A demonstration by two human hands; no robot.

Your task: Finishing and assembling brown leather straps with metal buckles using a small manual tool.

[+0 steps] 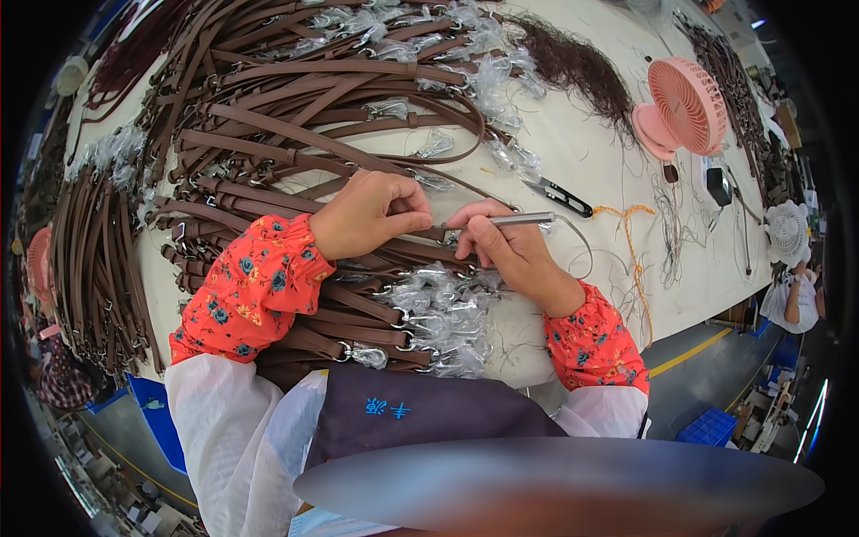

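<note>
My left hand (371,213) pinches the end of a brown leather strap (428,234) at the middle of the table. My right hand (506,246) holds a thin silver pen-like tool (523,218), its tip touching the strap end just beside my left fingers. A thin cord runs from the tool's back end toward the right. Under both hands lies a pile of brown straps (358,313) with metal clasps wrapped in clear plastic (438,309). Both forearms wear red flowered sleeves.
More brown straps (295,98) cover the far and left side of the white table (573,152). Small black snips (559,194) lie right of my hands. A pink desk fan (684,107), a tuft of dark threads (577,63) and orange cord (631,242) lie beyond. Another person sits at far right (792,295).
</note>
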